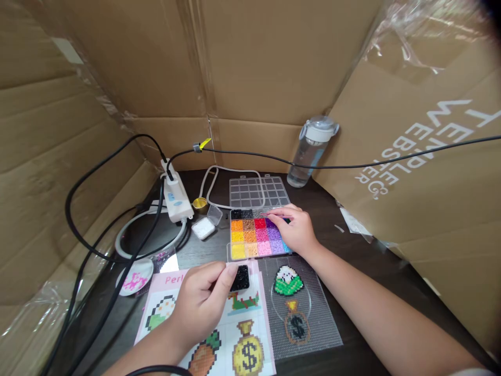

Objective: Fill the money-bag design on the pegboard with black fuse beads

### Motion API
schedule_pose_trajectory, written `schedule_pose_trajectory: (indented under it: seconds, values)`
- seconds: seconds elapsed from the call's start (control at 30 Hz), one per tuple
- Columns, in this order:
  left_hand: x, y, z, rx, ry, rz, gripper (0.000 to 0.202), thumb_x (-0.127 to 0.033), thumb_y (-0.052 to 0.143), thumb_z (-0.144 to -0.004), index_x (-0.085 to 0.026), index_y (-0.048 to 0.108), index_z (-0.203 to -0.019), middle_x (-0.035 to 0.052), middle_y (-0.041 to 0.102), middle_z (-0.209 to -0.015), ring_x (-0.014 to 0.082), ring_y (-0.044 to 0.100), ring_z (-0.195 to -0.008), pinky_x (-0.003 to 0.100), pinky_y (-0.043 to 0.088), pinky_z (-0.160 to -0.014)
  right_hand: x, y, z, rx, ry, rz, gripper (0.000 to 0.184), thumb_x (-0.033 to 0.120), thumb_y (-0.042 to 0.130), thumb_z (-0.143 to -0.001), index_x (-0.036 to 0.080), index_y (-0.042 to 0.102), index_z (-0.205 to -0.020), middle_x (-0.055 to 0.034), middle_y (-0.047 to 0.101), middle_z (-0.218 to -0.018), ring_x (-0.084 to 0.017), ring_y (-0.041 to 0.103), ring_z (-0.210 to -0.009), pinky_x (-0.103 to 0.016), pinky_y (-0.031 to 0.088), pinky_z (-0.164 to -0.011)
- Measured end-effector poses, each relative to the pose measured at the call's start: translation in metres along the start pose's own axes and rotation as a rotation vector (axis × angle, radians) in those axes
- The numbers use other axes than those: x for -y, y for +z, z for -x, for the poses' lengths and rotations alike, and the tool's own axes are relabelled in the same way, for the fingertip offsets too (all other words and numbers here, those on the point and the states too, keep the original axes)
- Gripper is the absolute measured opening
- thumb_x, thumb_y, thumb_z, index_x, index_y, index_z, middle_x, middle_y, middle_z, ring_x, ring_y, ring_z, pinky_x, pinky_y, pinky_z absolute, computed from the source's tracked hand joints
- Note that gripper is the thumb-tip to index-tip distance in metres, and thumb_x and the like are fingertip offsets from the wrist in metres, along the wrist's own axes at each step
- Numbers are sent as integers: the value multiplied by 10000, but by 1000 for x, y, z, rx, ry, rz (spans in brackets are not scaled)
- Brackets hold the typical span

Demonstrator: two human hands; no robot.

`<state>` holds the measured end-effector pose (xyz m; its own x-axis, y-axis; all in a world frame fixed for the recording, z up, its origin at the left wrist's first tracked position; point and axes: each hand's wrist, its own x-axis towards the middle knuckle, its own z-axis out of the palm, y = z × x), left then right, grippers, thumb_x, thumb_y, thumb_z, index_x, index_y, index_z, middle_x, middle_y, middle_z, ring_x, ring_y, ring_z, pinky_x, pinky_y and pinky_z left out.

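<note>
My left hand (203,300) pinches a small clear box of black beads (241,279) above the pattern sheet (229,337). My right hand (296,230) is closed on thin pink tweezers (278,215), whose tip points left over the back row of the bead case (261,256). Many-coloured beads fill the case's compartments, and its clear lid (239,184) lies open behind. To the right of the sheet is a clear pegboard (326,329). On it sit a green-and-white bead figure (288,282) and a brown-outlined money bag (298,326) with a black dollar sign and some yellow at its top.
A small open box of white beads (203,228) and a gold tin (200,204) stand left of the case. Further left are a power strip (177,198), looping black cables (70,209) and a dish with pink beads (135,277). A water bottle (311,151) stands behind. Cardboard walls surround the table.
</note>
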<state>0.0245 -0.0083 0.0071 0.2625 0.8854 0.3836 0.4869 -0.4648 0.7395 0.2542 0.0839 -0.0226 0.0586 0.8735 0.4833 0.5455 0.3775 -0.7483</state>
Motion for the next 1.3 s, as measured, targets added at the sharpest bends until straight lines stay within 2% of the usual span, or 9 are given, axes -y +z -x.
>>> schedule_pose_trajectory:
  seconds: [0.73,1.03,1.17,1.3]
  values:
    - [-2,0,0,22,-6,6,417,-207,450,-936,-176,302,-547,-43,314,-494,59,336,-448,188,295,-441,1,0,-3,53,-14,12,117,220,686,-833,271,785,-798,-19,788,-821,-196,695,-788,-385,519,-815]
    - [-1,0,2,23,-30,1,425,-222,460,-932,-173,305,-539,-41,310,-491,60,339,-450,193,296,-452,5,-2,-2,-16,15,15,102,205,709,-808,256,792,-778,-29,779,-784,-195,689,-740,-391,505,-818]
    - [0,1,0,17,-40,1,434,-238,461,-928,-175,299,-530,-38,309,-489,63,335,-448,207,289,-453,15,-9,-2,-63,32,-7,103,213,699,-809,246,796,-798,-33,760,-758,-182,675,-718,-372,530,-776]
    - [1,2,0,-1,-80,-10,452,-286,465,-924,-182,283,-523,-37,278,-489,74,313,-453,231,275,-458,43,-30,1,-119,50,-146,90,239,699,-810,227,788,-804,-39,764,-802,-185,709,-748,-365,585,-742]
